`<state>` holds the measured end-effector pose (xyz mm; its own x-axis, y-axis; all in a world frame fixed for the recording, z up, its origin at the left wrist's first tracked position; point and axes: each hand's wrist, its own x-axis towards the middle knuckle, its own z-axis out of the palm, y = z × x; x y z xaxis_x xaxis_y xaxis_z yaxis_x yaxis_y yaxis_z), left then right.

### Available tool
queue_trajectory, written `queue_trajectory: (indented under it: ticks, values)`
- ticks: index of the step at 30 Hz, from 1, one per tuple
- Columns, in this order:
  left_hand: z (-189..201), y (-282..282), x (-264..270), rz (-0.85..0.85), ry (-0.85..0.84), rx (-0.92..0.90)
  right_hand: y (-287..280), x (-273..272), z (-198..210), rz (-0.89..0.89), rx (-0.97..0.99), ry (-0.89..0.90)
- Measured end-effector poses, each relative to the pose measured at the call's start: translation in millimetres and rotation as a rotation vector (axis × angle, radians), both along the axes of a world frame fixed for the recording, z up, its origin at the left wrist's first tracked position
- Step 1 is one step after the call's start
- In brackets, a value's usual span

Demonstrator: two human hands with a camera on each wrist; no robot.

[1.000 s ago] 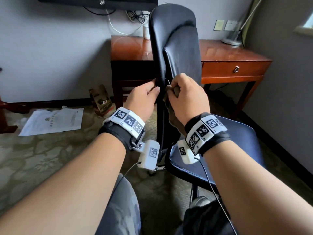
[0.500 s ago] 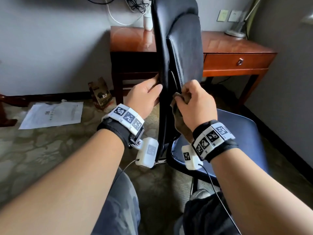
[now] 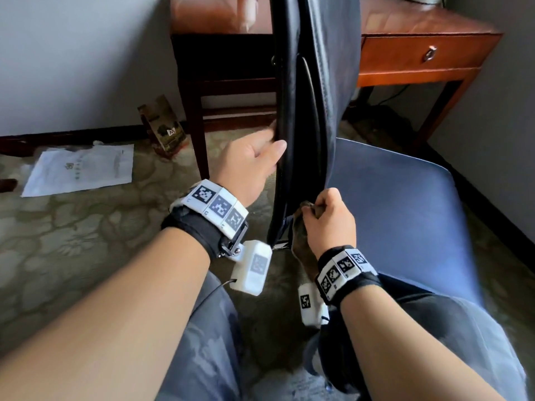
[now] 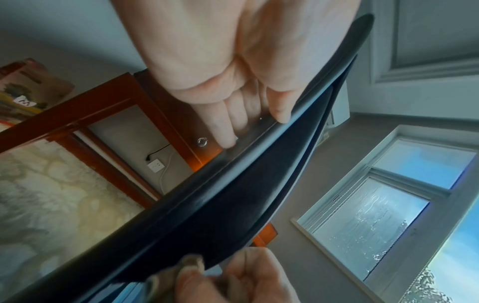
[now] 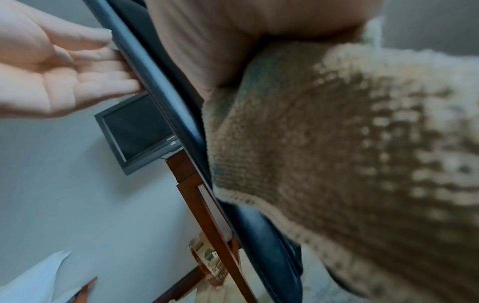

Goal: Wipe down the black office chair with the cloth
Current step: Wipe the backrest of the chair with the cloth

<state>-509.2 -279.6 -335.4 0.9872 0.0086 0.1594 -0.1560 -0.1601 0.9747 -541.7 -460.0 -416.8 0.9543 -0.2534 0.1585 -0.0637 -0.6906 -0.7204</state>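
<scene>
A: Where does the black office chair (image 3: pixel 312 91) stand in the room?

B: Just in front of a reddish wooden desk (image 3: pixel 419 33) set against a pale wall. The chair is seen edge-on, its backrest upright, its blue-looking seat (image 3: pixel 405 215) reaching out to the right of the backrest.

A: And the hands?

B: The left hand (image 3: pixel 249 166) is spread fairly wide, fingers (image 4: pixel 228 123) straight and lying along the backrest's left side, thumb on its near edge. The right hand (image 3: pixel 330 224) is curled tight around a brownish knitted cloth (image 3: pixel 302 241), low at the foot of the backrest where it meets the seat. The cloth hangs below the fist and touches the chair's black edge in the right wrist view.

A: What lies around the chair?

B: A patterned olive and cream carpet (image 3: pixel 72 241). Left of the chair, a white sheet of paper (image 3: pixel 78 169) lies on it, and a small printed packet (image 3: pixel 163 127) leans beside the desk leg. A dark screen (image 5: pixel 137 131) hangs on the wall above the desk. A window (image 4: pixel 388 205) shows in the left wrist view.
</scene>
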Motion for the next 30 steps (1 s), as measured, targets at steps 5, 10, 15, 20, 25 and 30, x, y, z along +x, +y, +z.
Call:
queue_trajectory:
  ticks: [5,10,15,20,25,30]
  values:
    - [-40,-2,-1,0.052,0.043,0.164,-2,-6,5,-0.06,0.075,-0.108]
    - [-68,-14,-7,0.077,0.104,0.03,-1,-4,9,-0.109,0.116,-0.143]
    - [-86,-19,-11,0.077,0.157,-0.047,7,2,-20,-0.117,0.21,-0.034]
    - [-90,-21,-10,0.109,0.175,-0.038,9,8,-31,-0.052,0.205,0.074]
    - [-106,-22,-12,0.113,0.251,-0.025,3,6,-20,-0.055,0.158,0.002]
    - [-105,-24,-12,0.154,0.242,-0.007,-11,7,28,-0.007,0.026,-0.234]
